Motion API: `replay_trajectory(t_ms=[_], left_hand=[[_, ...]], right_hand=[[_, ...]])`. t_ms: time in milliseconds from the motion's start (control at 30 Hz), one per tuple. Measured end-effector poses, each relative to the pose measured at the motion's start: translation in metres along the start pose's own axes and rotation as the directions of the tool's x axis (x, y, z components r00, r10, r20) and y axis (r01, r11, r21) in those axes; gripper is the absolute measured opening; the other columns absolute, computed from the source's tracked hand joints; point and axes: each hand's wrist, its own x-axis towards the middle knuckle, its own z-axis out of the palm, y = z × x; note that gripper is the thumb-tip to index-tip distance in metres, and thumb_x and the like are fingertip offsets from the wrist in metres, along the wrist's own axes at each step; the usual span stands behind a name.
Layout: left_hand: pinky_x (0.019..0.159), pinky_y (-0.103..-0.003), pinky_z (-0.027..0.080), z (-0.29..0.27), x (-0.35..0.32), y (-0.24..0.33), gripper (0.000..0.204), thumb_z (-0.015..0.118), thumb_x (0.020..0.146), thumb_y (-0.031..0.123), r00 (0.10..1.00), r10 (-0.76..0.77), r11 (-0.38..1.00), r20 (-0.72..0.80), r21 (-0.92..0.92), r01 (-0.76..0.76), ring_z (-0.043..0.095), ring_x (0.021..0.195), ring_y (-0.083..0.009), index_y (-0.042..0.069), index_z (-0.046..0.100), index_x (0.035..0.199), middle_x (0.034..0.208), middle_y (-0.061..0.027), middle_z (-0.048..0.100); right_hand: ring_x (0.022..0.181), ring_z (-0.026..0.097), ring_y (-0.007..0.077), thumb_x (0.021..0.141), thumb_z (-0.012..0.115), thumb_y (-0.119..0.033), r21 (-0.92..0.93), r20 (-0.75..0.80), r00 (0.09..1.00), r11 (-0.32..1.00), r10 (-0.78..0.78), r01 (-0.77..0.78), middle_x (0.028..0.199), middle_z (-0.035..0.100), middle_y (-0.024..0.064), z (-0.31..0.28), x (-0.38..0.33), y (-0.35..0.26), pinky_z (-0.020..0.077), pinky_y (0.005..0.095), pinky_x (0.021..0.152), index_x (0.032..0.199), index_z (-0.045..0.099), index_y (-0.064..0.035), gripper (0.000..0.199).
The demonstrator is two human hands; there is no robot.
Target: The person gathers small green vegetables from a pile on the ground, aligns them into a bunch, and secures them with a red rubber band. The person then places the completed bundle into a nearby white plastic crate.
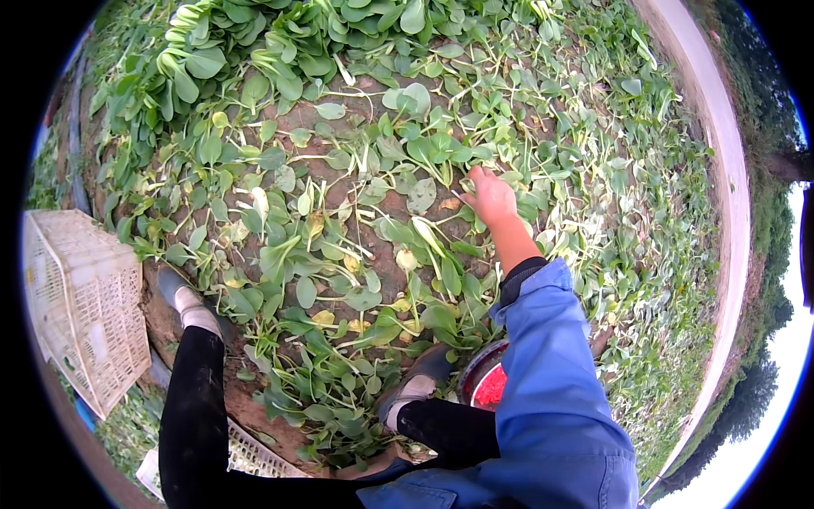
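Slanting up-left, leafy plant (439,153) beside right hand (491,198).

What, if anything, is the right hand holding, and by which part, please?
The right hand seems to hold a thin blade; the gripped part is hidden.

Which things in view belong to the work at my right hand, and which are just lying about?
Likely in the job: right hand; leafy greens at its fingertips; heaped greens ahead.
Untouched, apparently just lying about: yellowed leaf; pale crate at left; tub, partly hidden.
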Motion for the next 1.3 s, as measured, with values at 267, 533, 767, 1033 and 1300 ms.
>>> replay_trajectory(t_ms=[267,533,767,1033,1300], left_hand=[[0.116,-0.041,0.037,-0.227,-0.208,0.234,0.086,0.074,0.079,0.0,0.932,0.16,0.802,0.326,0.506,-0.316,0.051,0.134,-0.0295,0.001,0.032,0.154,0.146,-0.0174,0.048],[0.106,-0.036,0.049,-0.251,-0.173,0.242,0.105,0.101,0.063,0.028,0.874,0.036,0.935,0.485,0.293,-0.201,0.061,0.121,-0.0222,0.002,0.043,0.145,0.131,-0.0135,0.063],[0.105,-0.035,0.049,-0.293,-0.162,0.228,0.117,0.103,0.057,0.038,0.761,0.052,0.958,0.647,0.182,-0.22,0.062,0.12,-0.0206,0.001,0.04,0.148,0.13,-0.0134,0.063],[0.099,-0.037,0.053,-0.278,-0.165,0.236,0.098,0.099,0.065,0.023,0.774,0.097,0.925,0.625,0.23,-0.302,0.067,0.113,-0.0253,0.003,0.045,0.143,0.122,-0.0138,0.067],[0.102,-0.039,0.051,-0.289,-0.147,0.242,0.105,0.099,0.066,0.031,0.628,0.059,0.915,0.776,0.21,-0.345,0.066,0.115,-0.03,0.005,0.039,0.148,0.125,-0.0185,0.065]], right_hand=[[0.086,0.065,0.0139,0.09,0.077,-0.01,0.928,0.194,0.947,0.36,-0.256,-0.092,0.099,0.069,0.0024,-0.116,-0.05,-0.151,0.0561,0.0306,0.073,0.117,0.072,-0.0064,0.028],[0.061,0.067,0.0097,0.091,0.073,-0.009,0.801,0.277,0.312,0.039,-0.909,-0.597,0.087,0.069,0.0041,-0.244,-0.276,-0.441,0.0463,0.0204,0.045,0.106,0.063,-0.0032,0.019],[0.063,0.068,0.0134,0.089,0.079,-0.014,0.978,0.198,0.688,0.099,-0.699,-0.181,0.075,0.069,0.0071,-0.228,-0.411,-0.548,0.0508,0.0295,0.053,0.096,0.067,-0.0028,0.018],[0.087,0.056,0.0199,0.092,0.076,-0.021,0.995,0.084,0.836,-0.007,-0.543,-0.104,0.1,0.053,0.0066,-0.246,-0.425,-0.543,0.0466,0.0328,0.078,0.125,0.064,-0.0035,0.039],[0.101,0.052,0.0073,0.099,0.069,-0.01,0.956,0.176,0.853,-0.12,-0.492,-0.267,0.12,0.06,0.0042,-0.225,-0.452,-0.537,0.0449,0.0243,0.091,0.148,0.049,-0.0006,0.053]])
